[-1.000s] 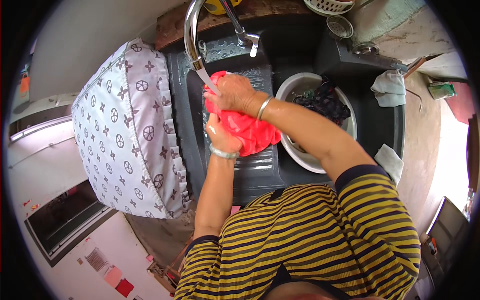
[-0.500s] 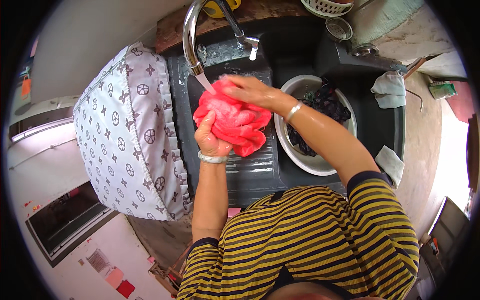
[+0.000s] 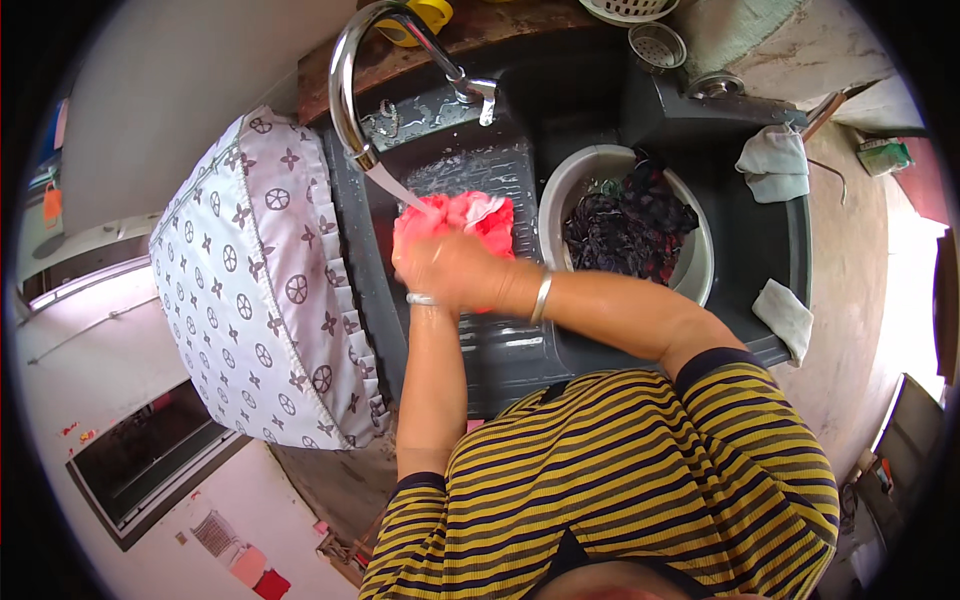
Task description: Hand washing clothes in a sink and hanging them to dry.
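A wet coral-red cloth (image 3: pixel 487 228) lies bunched over the ribbed washboard surface of the dark sink (image 3: pixel 500 365). Water runs onto it from the curved chrome faucet (image 3: pixel 345 85). My left hand (image 3: pixel 408 262) is at the cloth's near left side, closed on it, with its fingers largely hidden. Across it comes my right hand (image 3: pixel 468 272), pressed against the near part of the cloth and smeared by motion, so its fingers do not show clearly. Both wrists wear light bangles.
Right of the washboard, a pale basin (image 3: pixel 552 215) holds dark patterned cloth (image 3: pixel 610 235). Two grey rags (image 3: pixel 775 165) hang over the sink's right edge. A patterned white cover (image 3: pixel 245 290) stands close on the left. A metal strainer (image 3: pixel 657 47) sits at the back.
My right hand has moved from the top of the cloth toward me and left, over my left hand. The cloth now sits lower and less spread, with water striking its upper left.
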